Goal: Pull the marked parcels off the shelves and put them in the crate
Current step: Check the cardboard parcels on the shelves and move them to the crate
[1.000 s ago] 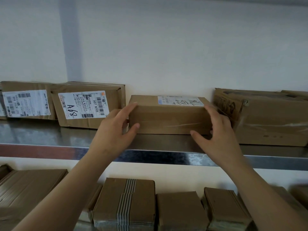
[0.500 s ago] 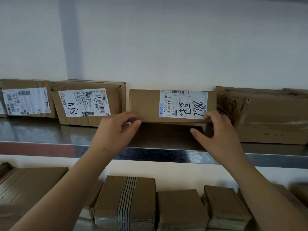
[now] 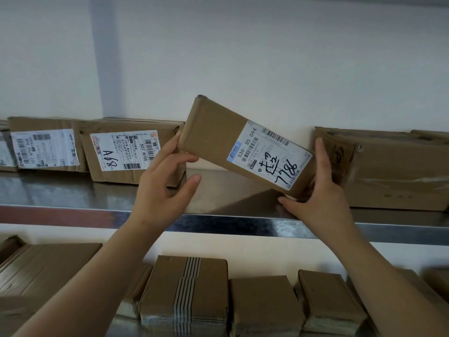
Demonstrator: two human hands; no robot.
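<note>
Parcel marked 7786 point(image 3: 218, 132) is in my two hands, lifted and tilted, its left end high against the white wall point(image 3: 243, 57), its right end low and just above the steel shelf point(image 3: 73, 193). Its white label point(image 3: 269, 156) faces me, with handwritten "7786", printed "530- D5 094" and barcodes.

My left hand point(image 3: 162, 188) has a grip on the parcel's left end: fingers curl onto the short edge and lower side, thumb point(image 3: 192, 181) sticks out below, not touching the box. My right hand point(image 3: 315, 193) has a grip on the lower right corner: fingers run up the right end, thumb lies under the bottom edge. Both grips are closed round the parcel.

On the same shelf, left of the parcel, stands the brown box marked A68 point(image 3: 131, 152), label toward me, partly behind my left hand. Further left is another labelled box point(image 3: 46, 147), its writing too small to read. To the right is a larger taped carton point(image 3: 393, 171), close by my right hand.

The shelf's front lip point(image 3: 243, 224) is shiny metal. Below it, on the lower shelf, a row of small brown boxes: one with striped tape point(image 3: 187, 293), a plain one point(image 3: 262, 302) beside it, another point(image 3: 328, 300) right of that, and a flat carton point(image 3: 41, 268) at far left.
</note>
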